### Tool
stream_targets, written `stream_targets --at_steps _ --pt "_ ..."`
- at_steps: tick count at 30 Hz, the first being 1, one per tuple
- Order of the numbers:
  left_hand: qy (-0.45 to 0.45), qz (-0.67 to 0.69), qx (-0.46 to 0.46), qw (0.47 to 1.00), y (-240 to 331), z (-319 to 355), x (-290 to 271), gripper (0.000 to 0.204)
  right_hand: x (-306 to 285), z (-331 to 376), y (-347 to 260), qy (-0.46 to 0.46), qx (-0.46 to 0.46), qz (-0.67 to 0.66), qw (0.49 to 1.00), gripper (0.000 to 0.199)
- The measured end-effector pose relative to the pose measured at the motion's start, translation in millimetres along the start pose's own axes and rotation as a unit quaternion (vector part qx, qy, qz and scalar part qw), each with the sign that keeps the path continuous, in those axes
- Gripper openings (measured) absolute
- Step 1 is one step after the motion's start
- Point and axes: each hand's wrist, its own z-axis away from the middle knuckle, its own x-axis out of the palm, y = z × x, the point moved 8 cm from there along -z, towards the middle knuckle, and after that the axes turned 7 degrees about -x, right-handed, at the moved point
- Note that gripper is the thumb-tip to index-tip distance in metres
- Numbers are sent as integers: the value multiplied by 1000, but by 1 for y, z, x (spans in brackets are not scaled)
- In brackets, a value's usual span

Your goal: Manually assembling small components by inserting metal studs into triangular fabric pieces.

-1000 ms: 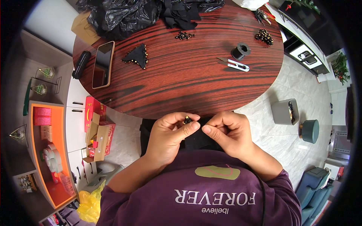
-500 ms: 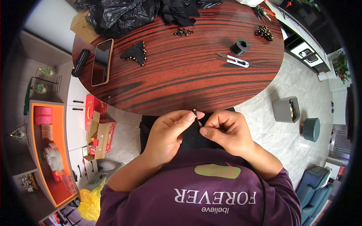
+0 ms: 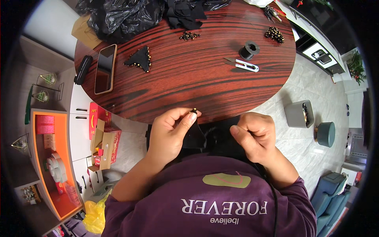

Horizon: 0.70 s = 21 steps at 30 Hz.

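At the table's near edge, my left hand (image 3: pixel 169 129) pinches a piece of black cloth (image 3: pixel 196 138) between thumb and forefinger. A small gold-and-black bead (image 3: pixel 194 110) shows at the fingertips, and the cloth hangs below. My right hand (image 3: pixel 256 136) is apart from it to the right, fingers curled and thumb pressed against them. Whatever it pinches, perhaps something thin, is too small to make out. On the table lies a black triangular cloth piece edged with beads (image 3: pixel 139 60).
Thread snips (image 3: pixel 246 66) and a black thread spool (image 3: pixel 249 50) lie on the right of the wooden table (image 3: pixel 185 85). Farther back are bead piles (image 3: pixel 274 34) (image 3: pixel 190 36) and black plastic bags (image 3: pixel 122 19). A phone (image 3: pixel 106 69) and black case (image 3: pixel 83 70) lie left.
My right hand has drawn away to the right from the cloth. My left hand has shifted slightly left and up, still pinching the cloth.
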Motion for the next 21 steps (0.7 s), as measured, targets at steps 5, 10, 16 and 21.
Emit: stream_targets --at_steps 5,10,16,21 --pt "-2 -44 -40 998 1 -40 -3 14 -42 -6 9 19 106 91 990 26" --pt "19 -317 105 943 28 -69 2 9 -136 3 22 64 235 97 965 18" --pt "115 -513 274 805 56 -87 12 9 -215 22 43 128 297 178 929 15" --pt "128 -428 422 789 86 -167 -5 10 -241 20 40 283 272 160 906 27"
